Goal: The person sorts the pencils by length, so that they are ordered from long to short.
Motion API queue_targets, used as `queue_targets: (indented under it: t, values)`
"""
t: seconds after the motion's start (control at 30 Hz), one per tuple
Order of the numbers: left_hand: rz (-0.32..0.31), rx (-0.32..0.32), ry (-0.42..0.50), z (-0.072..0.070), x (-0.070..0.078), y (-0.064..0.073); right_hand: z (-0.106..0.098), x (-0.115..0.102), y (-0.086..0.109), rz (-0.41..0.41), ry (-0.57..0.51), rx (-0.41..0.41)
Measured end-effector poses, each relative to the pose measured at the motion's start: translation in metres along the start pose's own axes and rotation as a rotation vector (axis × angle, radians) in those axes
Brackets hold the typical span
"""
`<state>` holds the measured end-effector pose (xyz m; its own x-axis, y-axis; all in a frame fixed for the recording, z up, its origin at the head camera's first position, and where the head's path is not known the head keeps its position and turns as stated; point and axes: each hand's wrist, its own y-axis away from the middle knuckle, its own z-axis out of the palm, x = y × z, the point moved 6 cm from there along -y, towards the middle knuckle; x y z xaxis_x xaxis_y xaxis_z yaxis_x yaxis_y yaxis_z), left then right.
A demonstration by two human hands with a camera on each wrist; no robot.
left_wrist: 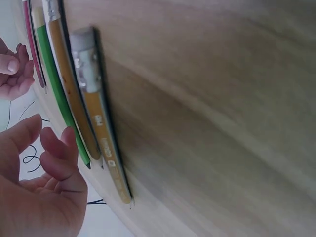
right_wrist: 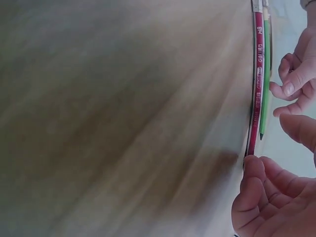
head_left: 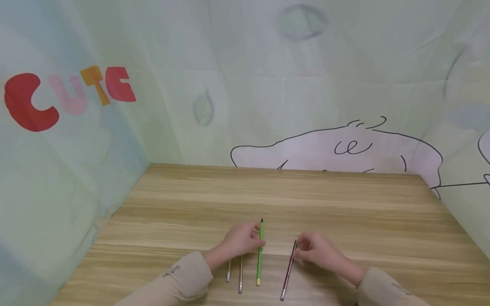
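Two yellow-brown pencils, the longer-showing one (head_left: 240, 278) and a shorter-showing one (head_left: 229, 272), lie left of a green pencil (head_left: 259, 267) on the table. In the head view my left hand (head_left: 240, 240) hides their far ends. Its thumb overlaps the green pencil, while the left wrist view shows thumb and fingers apart, fingers loosely bent. To the right lies a dark red pencil (head_left: 288, 274) with a metal-banded eraser end toward me. My right hand (head_left: 321, 253) is at its far end, fingertips (right_wrist: 253, 165) right by the pencil and the thumb (right_wrist: 296, 129) spread away.
The wood-grain table (head_left: 214, 187) stretches back to a pale printed cloth (head_left: 245, 97) with a line-drawn animal. Another cloth wall at the left carries coloured letters (head_left: 32, 102). Beige sleeves (head_left: 191, 276) cover both forearms.
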<state>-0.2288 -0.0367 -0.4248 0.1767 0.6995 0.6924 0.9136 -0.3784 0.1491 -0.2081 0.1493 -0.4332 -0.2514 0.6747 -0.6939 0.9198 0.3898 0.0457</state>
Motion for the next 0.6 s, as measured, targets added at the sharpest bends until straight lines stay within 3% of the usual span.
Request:
queue_targets:
  t: [0.33,0.6]
  values:
    - [-0.012,-0.008,-0.032,0.0032,0.0016,0.0001,0.0061,0.0015,-0.0042,0.072,0.061,0.019]
    - [-0.023,-0.001,-0.117,0.0073,0.0000,-0.0031,0.0097,0.0009,-0.0073,0.106,0.117,0.054]
